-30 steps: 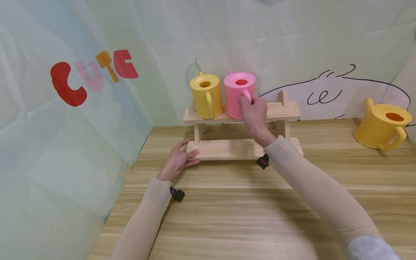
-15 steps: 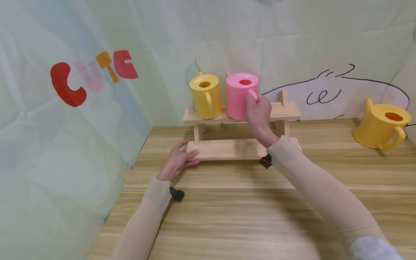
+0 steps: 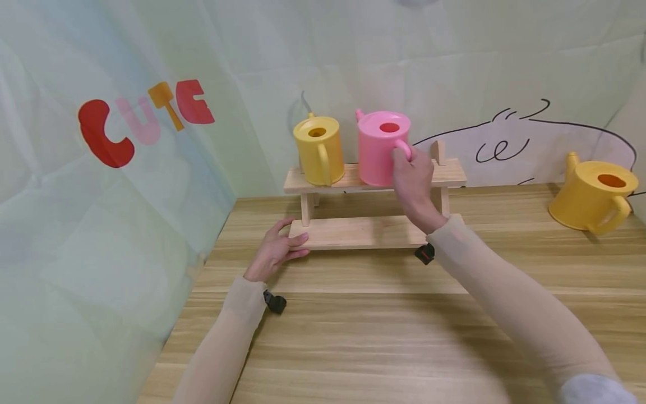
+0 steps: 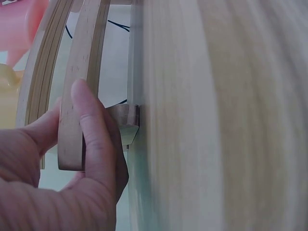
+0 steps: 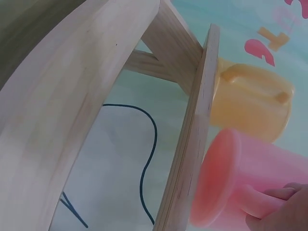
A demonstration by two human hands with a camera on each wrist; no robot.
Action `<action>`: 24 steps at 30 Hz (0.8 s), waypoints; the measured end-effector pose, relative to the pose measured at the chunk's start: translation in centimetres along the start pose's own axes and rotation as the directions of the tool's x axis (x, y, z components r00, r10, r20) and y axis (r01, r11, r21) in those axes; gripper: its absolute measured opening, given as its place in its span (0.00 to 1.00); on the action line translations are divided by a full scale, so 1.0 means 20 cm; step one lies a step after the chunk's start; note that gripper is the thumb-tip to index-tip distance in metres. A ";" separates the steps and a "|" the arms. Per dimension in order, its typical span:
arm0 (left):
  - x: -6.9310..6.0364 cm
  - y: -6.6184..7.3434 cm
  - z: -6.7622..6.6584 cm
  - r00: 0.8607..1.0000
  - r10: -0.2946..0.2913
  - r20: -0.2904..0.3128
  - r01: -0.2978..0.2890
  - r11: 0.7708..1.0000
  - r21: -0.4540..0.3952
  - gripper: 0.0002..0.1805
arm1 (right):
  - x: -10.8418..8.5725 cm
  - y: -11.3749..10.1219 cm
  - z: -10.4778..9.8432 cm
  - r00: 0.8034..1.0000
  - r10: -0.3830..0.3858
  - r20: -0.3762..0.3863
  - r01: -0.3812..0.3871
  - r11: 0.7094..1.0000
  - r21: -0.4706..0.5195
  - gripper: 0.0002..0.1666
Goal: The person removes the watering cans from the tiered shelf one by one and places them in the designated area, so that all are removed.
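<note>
The left hand (image 3: 275, 248) keeps gripping the left end of the two-tier wooden stand (image 3: 358, 232); on its top, the left yellow watering can (image 3: 317, 157) stays put while the pink watering can (image 3: 375, 154), its handle (image 3: 402, 147) grasped by the right hand (image 3: 416, 182), has shifted right, widening the gap between them, though whether its base touches the stand I cannot tell. The wood-grain surface (image 3: 353, 336) carries another yellow watering can (image 3: 587, 193) at far right. "CUTE" lettering (image 3: 146, 123) marks the left backdrop, a black line drawing (image 3: 499, 148) the far one.
</note>
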State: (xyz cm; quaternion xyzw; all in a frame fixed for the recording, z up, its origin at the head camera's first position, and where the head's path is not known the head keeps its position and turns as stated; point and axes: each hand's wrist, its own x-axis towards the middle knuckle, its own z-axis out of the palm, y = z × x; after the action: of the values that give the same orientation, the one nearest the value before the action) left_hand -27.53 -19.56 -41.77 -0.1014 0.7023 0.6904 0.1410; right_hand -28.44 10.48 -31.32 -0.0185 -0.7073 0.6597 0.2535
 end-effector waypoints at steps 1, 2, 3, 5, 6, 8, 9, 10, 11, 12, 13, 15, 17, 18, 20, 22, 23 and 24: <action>0.00 0.00 0.00 1.000 -0.001 0.001 0.001 1.000 0.000 0.44 | 0.00 0.00 -0.01 1.000 -0.003 0.000 0.003 1.000 0.000 0.23; 0.00 0.00 0.00 1.000 -0.002 0.000 0.002 1.000 -0.001 0.44 | 0.00 0.00 -0.02 1.000 -0.005 -0.001 0.005 1.000 -0.002 0.23; 0.00 0.00 0.00 1.000 -0.003 0.001 0.003 1.000 -0.001 0.44 | 0.00 0.00 -0.04 1.000 -0.007 -0.004 0.007 1.000 -0.003 0.22; 0.00 0.00 0.00 1.000 -0.005 0.000 0.005 1.000 -0.003 0.44 | 0.00 -0.01 -0.07 1.000 -0.007 -0.010 0.007 1.000 0.001 0.22; 0.00 0.00 0.00 1.000 -0.006 -0.001 0.006 1.000 -0.004 0.44 | 0.00 -0.01 -0.08 1.000 -0.007 -0.018 0.007 1.000 0.004 0.22; 0.00 0.00 0.00 1.000 -0.007 0.000 0.007 1.000 -0.005 0.44 | 0.00 -0.01 -0.11 1.000 -0.007 -0.031 0.007 1.000 0.016 0.22; 0.00 0.00 0.00 1.000 -0.007 0.001 0.007 1.000 -0.004 0.44 | 0.00 -0.01 -0.12 0.999 -0.008 -0.042 0.009 1.000 0.023 0.22; 0.00 0.00 0.00 1.000 -0.007 0.003 0.007 1.000 -0.004 0.45 | 0.00 -0.01 -0.13 0.999 -0.009 -0.050 0.011 0.999 0.036 0.23; 0.00 0.00 0.00 1.000 -0.006 0.006 0.006 1.000 -0.003 0.45 | 0.01 -0.01 -0.15 0.998 -0.009 -0.060 0.012 0.999 0.039 0.23; 0.00 0.00 0.00 1.000 -0.005 0.007 0.005 1.000 -0.003 0.45 | 0.01 -0.01 -0.17 0.998 -0.005 -0.069 0.008 0.999 0.044 0.23; 0.00 0.00 0.00 1.000 -0.003 0.010 0.003 1.000 -0.004 0.45 | 0.02 -0.01 -0.18 0.997 -0.004 -0.076 0.007 0.999 0.049 0.23; 0.00 0.00 -0.01 1.000 -0.001 0.015 0.001 1.000 -0.005 0.45 | 0.02 0.00 -0.22 0.996 0.007 -0.086 -0.002 0.998 0.057 0.23; 0.00 -0.01 -0.01 1.000 0.003 0.018 -0.002 1.000 -0.006 0.45 | 0.03 0.00 -0.26 0.995 0.020 -0.097 -0.013 0.998 0.067 0.24; 0.00 -0.01 -0.01 1.000 0.004 0.020 -0.004 1.000 -0.007 0.45 | 0.03 0.00 -0.28 0.994 0.026 -0.102 -0.018 0.997 0.072 0.24; 0.00 -0.01 -0.01 1.000 0.006 0.023 -0.006 1.000 -0.009 0.45 | 0.04 0.01 -0.32 0.994 0.034 -0.109 -0.025 0.996 0.085 0.25; 0.00 0.00 -0.01 1.000 0.009 0.027 -0.009 1.000 -0.011 0.45 | 0.05 0.01 -0.36 0.992 0.041 -0.123 -0.028 0.995 0.098 0.25; 0.00 0.00 -0.01 1.000 0.010 0.029 -0.009 1.000 -0.012 0.45 | 0.06 0.02 -0.39 0.991 0.044 -0.129 -0.031 0.994 0.101 0.26; 0.00 0.00 -0.01 0.999 0.011 0.031 -0.010 1.000 -0.013 0.45 | 0.07 0.02 -0.41 0.990 0.047 -0.132 -0.034 0.995 0.098 0.26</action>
State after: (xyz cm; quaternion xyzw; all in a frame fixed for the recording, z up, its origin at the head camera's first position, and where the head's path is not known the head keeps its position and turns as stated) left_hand -27.51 -19.76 -41.83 -0.0876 0.6962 0.6970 0.1478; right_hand -26.56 18.52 -31.22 -0.0652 -0.6557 0.6951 0.2876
